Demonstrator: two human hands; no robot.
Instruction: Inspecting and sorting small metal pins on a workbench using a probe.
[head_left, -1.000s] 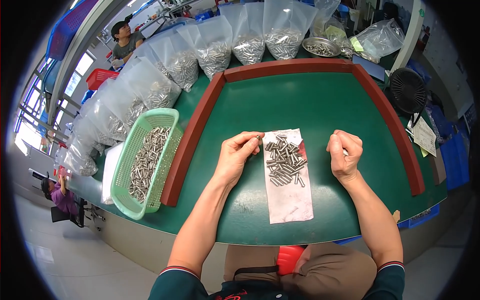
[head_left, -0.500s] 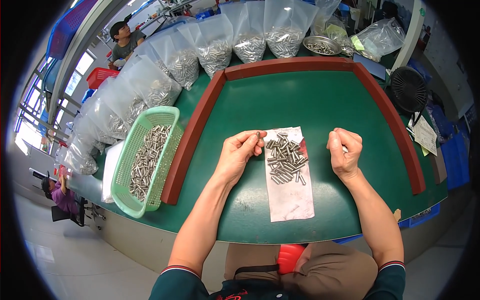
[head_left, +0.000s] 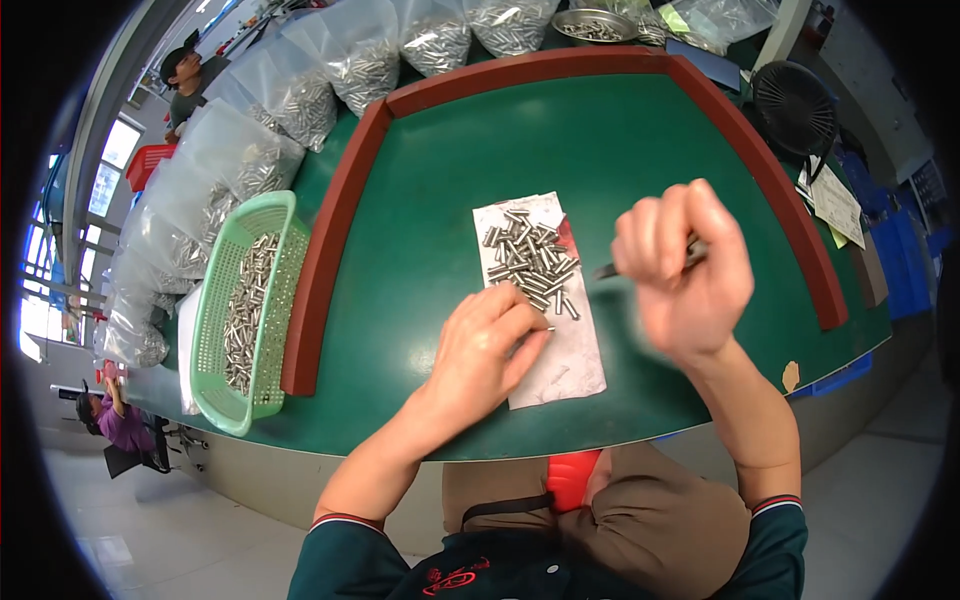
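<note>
A heap of small metal pins (head_left: 532,258) lies on a stained white sheet of paper (head_left: 560,385) on the green tabletop. My left hand (head_left: 487,345) is closed over the near left part of the paper, just below the heap. At its fingertips shows the end of one metal pin (head_left: 551,329); the rest is hidden by the fingers. Right of the paper my right hand (head_left: 685,275) is raised and closed, blurred by motion. A dark slender tool (head_left: 607,271) pokes out of it toward the heap; its exact kind cannot be made out.
A green plastic basket (head_left: 207,345) of metal pins stands at left, outside a raised red-brown border (head_left: 335,240). Clear bags of pins (head_left: 360,65) line the far and left sides. A metal bowl (head_left: 597,27) and black fan (head_left: 793,108) stand beyond; two people are at left.
My left hand has come down and toward me over the paper with the pin. My right hand has risen and turned, and the dark tool now shows. The view has shifted.
</note>
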